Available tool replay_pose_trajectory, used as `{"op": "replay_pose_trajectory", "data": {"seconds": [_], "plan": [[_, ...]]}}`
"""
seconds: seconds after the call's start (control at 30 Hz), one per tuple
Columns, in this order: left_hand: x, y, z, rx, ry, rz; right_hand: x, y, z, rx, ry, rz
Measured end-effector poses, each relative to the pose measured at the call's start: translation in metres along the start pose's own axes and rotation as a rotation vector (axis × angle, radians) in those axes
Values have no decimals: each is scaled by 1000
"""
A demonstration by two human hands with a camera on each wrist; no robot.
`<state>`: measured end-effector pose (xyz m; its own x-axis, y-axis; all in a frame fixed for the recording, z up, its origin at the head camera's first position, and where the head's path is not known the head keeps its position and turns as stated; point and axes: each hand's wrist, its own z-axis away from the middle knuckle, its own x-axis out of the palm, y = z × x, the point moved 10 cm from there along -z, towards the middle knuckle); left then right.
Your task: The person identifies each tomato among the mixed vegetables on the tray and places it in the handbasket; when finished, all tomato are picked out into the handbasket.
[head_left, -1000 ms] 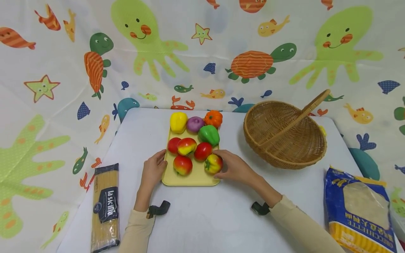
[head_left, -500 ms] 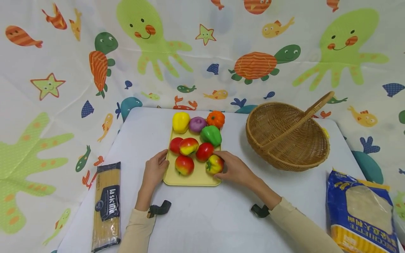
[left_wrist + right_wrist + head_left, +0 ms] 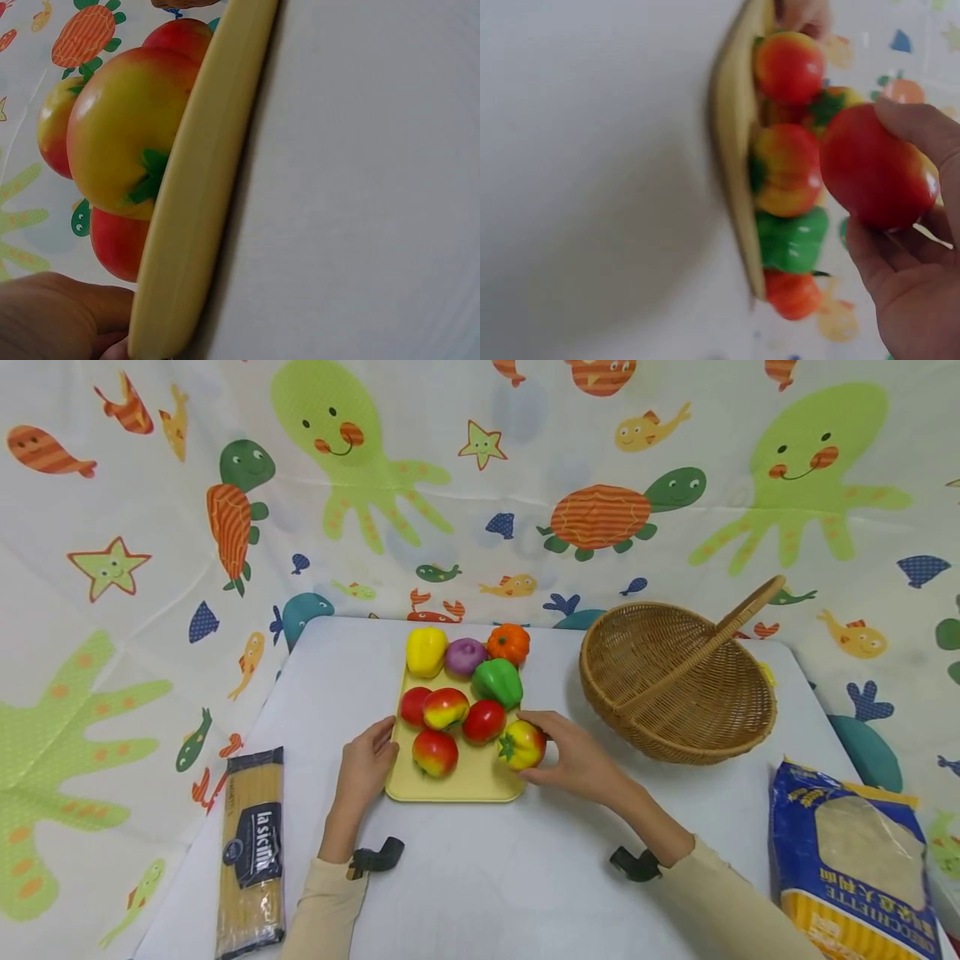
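My right hand [image 3: 573, 760] holds a red and yellow tomato [image 3: 522, 745] with a green leafy top, at the right edge of a yellow tray [image 3: 472, 787]. The right wrist view shows this tomato raised above the others, between thumb and fingers. At the tray's left edge, my left hand [image 3: 366, 764] grips the rim with its fingers. Still on the tray are several red or red and yellow tomatoes [image 3: 435, 753], a green bell pepper [image 3: 498, 683], a yellow pepper [image 3: 427, 652], a purple onion [image 3: 466, 657] and an orange pumpkin [image 3: 508, 644].
A wicker basket [image 3: 652, 735] with an arched handle stands at the back right. To the left lies a packet of spaghetti [image 3: 251, 852], and a blue and yellow pasta bag [image 3: 855, 860] lies at the right. A patterned cloth [image 3: 525, 468] hangs behind the white table [image 3: 480, 885].
My right hand has lifted the tomato from the tray's right side and moved it a little to the right. The left hand has stayed at the tray's left edge.
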<state>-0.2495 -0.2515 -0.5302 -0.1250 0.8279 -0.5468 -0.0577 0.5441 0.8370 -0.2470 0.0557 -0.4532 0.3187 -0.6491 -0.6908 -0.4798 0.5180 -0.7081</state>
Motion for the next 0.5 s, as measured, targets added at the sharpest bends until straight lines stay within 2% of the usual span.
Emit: {"op": "replay_pose_trajectory", "data": {"seconds": [0.23,0.5], "plan": [[0,-1,-1,-2,3,-23,-38,-24,22,-73,15,-6],[2,-1,0,-1,-3,-8,-89,-48,51,-87,54,-27]]}}
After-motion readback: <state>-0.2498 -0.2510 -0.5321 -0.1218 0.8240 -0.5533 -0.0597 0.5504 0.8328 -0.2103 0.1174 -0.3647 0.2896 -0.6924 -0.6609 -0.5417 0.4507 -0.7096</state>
